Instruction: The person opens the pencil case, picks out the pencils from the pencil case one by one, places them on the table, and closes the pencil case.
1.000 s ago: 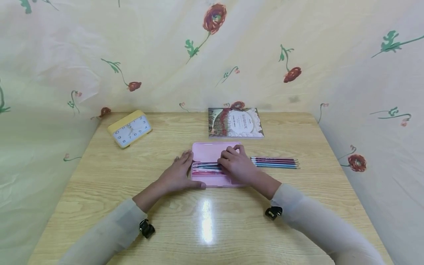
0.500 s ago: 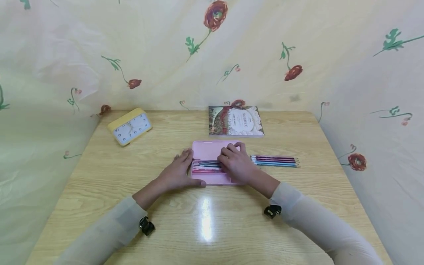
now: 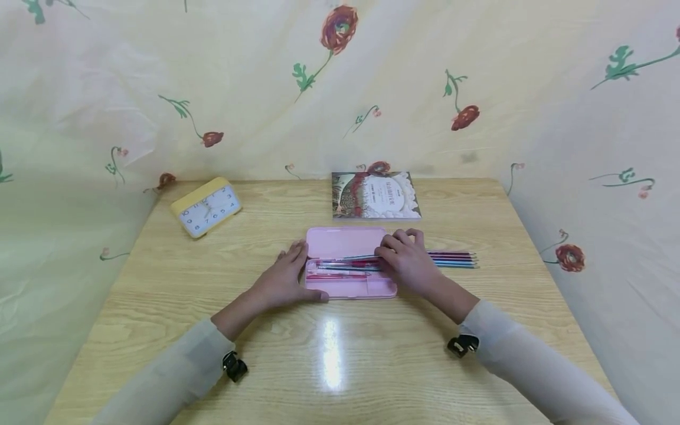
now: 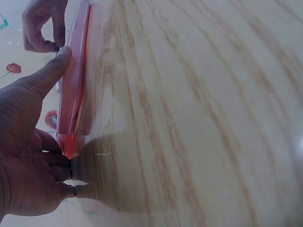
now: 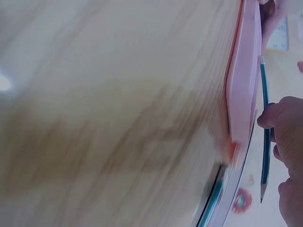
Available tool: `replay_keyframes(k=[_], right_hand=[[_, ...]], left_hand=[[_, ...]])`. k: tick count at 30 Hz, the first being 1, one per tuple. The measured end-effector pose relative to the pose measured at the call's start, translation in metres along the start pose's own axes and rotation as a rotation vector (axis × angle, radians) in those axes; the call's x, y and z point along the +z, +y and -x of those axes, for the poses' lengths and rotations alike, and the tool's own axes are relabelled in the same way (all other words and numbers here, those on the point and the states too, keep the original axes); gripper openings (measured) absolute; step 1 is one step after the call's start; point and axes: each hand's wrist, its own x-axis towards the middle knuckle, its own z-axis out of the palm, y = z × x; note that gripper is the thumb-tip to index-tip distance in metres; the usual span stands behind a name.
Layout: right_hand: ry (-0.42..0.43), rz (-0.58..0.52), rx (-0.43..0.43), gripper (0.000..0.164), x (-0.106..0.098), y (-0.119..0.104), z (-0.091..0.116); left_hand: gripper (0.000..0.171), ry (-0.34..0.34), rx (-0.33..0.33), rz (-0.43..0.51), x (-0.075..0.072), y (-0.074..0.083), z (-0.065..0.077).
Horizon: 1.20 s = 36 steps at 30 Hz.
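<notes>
A pink pencil case lies with its lid raised back, several pencils and pens in its long compartment. My left hand rests against the case's left end. Its thumb stretches along the front edge and its fingers touch the left side. Over the right part of the case, my right hand pinches a teal pencil between thumb and fingers. In the right wrist view the pencil's sharpened point shows on one side of the hand and its ferrule end on the other.
A row of several purple and blue pencils lies just right of the case, partly behind my right hand. Behind the case is a picture-covered book. A yellow clock stands at the back left. Floral cloth surrounds the table.
My right hand has moved right from over the case's compartment, bringing the teal pencil up over the case. More of the compartment shows now. My left hand stays in place.
</notes>
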Motion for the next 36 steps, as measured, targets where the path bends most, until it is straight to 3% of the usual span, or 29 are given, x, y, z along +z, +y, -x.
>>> replay_keyframes(k=[4, 9, 22, 36], right_hand=[[-0.012, 0.006, 0.046, 0.013, -0.008, 0.013, 0.014], [-0.035, 0.053, 0.097, 0.021, -0.018, 0.03, 0.035], [-0.021, 0.136, 0.146, 0.029, -0.04, 0.055, 0.086], [-0.079, 0.139, 0.151, 0.03, -0.044, 0.064, 0.106]], left_hand=[[0.144, 0.0, -0.001, 0.003, 0.0, 0.0, 0.001], [0.143, -0.004, -0.006, 0.004, 0.0, 0.001, 0.003], [0.142, -0.008, -0.019, -0.005, 0.0, 0.002, 0.002], [0.141, -0.009, -0.015, -0.002, -0.001, 0.002, 0.001]])
